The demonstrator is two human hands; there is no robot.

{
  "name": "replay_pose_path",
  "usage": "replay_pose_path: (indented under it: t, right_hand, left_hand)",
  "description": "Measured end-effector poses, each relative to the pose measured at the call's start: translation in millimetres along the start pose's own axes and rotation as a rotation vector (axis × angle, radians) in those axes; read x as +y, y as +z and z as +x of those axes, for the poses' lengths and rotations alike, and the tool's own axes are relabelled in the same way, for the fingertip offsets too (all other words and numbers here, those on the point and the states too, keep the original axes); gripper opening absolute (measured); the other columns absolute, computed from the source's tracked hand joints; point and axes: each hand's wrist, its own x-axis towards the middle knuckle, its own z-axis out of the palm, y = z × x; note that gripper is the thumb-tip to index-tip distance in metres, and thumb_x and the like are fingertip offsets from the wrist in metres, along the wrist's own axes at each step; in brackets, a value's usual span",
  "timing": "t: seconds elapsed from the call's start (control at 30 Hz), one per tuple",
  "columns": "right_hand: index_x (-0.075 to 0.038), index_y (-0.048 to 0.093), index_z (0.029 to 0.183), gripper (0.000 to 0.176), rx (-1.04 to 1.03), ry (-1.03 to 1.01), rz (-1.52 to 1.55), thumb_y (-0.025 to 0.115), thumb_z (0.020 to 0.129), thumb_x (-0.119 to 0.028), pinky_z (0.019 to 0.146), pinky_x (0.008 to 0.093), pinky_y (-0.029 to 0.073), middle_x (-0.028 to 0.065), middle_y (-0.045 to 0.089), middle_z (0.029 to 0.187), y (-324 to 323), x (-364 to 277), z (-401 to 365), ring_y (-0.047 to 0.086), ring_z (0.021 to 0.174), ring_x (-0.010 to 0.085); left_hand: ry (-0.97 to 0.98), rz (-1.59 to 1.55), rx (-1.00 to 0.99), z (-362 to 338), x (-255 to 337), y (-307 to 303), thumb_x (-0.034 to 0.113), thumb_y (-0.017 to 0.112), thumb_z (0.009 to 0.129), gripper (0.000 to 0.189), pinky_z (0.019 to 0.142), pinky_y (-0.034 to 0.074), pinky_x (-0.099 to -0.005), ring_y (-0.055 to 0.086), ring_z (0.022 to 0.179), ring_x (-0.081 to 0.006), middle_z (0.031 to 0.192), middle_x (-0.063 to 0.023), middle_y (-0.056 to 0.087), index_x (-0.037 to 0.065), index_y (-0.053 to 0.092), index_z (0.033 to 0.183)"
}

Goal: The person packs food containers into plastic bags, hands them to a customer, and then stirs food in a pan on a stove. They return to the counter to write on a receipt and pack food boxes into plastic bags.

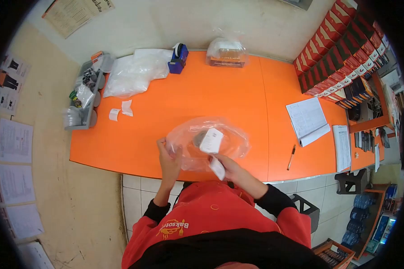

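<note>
A clear plastic bag (191,130) lies spread on the orange table in front of me. Inside or under its film shows a white printed label or small packet (211,141), beside a greyish round thing (199,138) that I cannot make out well. My left hand (169,162) pinches the bag's left edge between thumb and fingers. In my right hand (230,169) is a curled white paper slip (217,168), gripped at its upper end near the bag's front edge.
Two small paper slips (127,108) lie left. Behind stand a grey bin (94,96), plastic bags (139,69), a blue tape dispenser (178,62) and a bagged box (227,57). An open notebook (308,120), a pen (292,157) and stacked red boxes (334,49) are right.
</note>
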Motion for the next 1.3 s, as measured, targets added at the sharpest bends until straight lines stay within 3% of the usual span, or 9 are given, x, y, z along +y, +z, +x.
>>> replay_pose_path:
  t: [0.1,0.33,0.53,0.63,0.83,0.93,1.03,1.13,1.3]
  right_hand:
    - [-0.004,0.049,0.108,0.025,0.417,-0.351,0.206,0.05,0.087,-0.019,0.068,0.0308,0.051,0.0055,0.058,0.091,55.2,2.5,23.7,0.058,0.077,0.016]
    - [-0.003,0.036,0.121,0.043,0.925,-1.122,-0.194,0.055,0.083,-0.004,0.084,0.0346,0.046,0.0093,0.048,0.118,29.4,31.2,165.6,0.052,0.102,0.0195]
    - [-0.003,0.039,0.116,0.039,0.402,-0.399,0.168,0.057,0.083,-0.012,0.079,0.0314,0.046,0.008,0.051,0.108,101.0,27.4,52.8,0.053,0.095,0.0172]
    - [-0.007,0.049,0.097,0.021,0.841,-0.43,-0.445,0.056,0.084,-0.022,0.071,0.0273,0.042,0.004,0.05,0.088,91.3,21.3,22.2,0.05,0.082,0.0138]
    - [-0.008,0.04,0.094,0.026,0.451,-0.326,-0.832,0.058,0.082,-0.023,0.062,0.0244,0.036,0.0006,0.041,0.082,63.7,-4.2,29.8,0.039,0.067,0.0095]
    - [-0.009,0.042,0.089,0.026,0.756,-0.424,-0.631,0.059,0.082,-0.027,0.059,0.0236,0.038,0.0014,0.043,0.078,55.1,-2.2,30.4,0.043,0.067,0.0104]
    - [-0.01,0.043,0.083,0.026,0.684,-0.214,-0.089,0.059,0.082,-0.03,0.053,0.0237,0.038,0.0004,0.043,0.069,51.0,2.3,29.1,0.044,0.061,0.0105]
    - [-0.013,0.046,0.071,0.026,0.591,-0.401,0.176,0.06,0.082,-0.032,0.045,0.0198,0.035,-0.0025,0.039,0.056,45.2,2.0,51.1,0.039,0.051,0.0094]
    - [-0.012,0.051,0.068,0.027,0.55,-0.434,-0.145,0.061,0.081,-0.034,0.049,0.0205,0.041,0.0007,0.047,0.061,34.6,23.2,86.2,0.046,0.055,0.0108]
  left_hand:
    - [-0.1,-0.034,-0.101,-12.8,12.5,-8.6,0.007,0.058,0.08,0.037,0.068,0.043,-0.0257,0.051,0.083,-0.0152,0.094,-0.0121,0.05,0.001,0.035,0.108]
    - [0.048,-0.261,-0.134,-6.4,1.5,-3.4,-0.003,0.054,0.077,0.04,0.067,0.042,-0.0256,0.049,0.084,-0.0131,0.094,-0.0083,0.043,0.003,0.032,0.109]
    - [0.007,-0.28,-0.009,27.6,2.2,-35.4,-0.009,0.049,0.078,0.032,0.058,0.037,-0.0153,0.045,0.073,-0.0061,0.084,-0.0028,0.038,0.004,0.034,0.104]
    - [-0.002,-0.274,0.017,32.2,-2.8,-41.4,-0.009,0.049,0.078,0.026,0.054,0.035,-0.0167,0.046,0.068,-0.0066,0.081,-0.0031,0.042,0.003,0.038,0.099]
    - [-0.038,-0.322,-0.045,33.8,1.4,-44.8,-0.008,0.049,0.08,0.02,0.05,0.035,-0.016,0.045,0.068,-0.0046,0.081,-0.0015,0.04,0.003,0.04,0.094]
    - [-0.015,-0.3,-0.08,32.1,-6.9,-44.9,-0.008,0.049,0.082,0.02,0.049,0.036,-0.0149,0.044,0.069,-0.003,0.084,0.0,0.038,0.004,0.039,0.094]
    - [-0.028,-0.302,-0.093,29.6,-4.1,-40.7,-0.008,0.049,0.082,0.02,0.049,0.035,-0.0141,0.043,0.069,-0.0026,0.083,0.0,0.039,0.004,0.039,0.094]
    - [-0.006,-0.281,-0.129,25.9,-1.1,-32.1,-0.008,0.049,0.082,0.019,0.05,0.033,-0.0133,0.042,0.069,-0.0018,0.082,0.0,0.039,0.004,0.039,0.093]
    - [0.029,-0.301,-0.123,26.2,2.6,-25.7,-0.009,0.048,0.081,0.019,0.051,0.033,-0.0134,0.042,0.069,-0.0018,0.083,-0.0002,0.039,0.003,0.04,0.093]
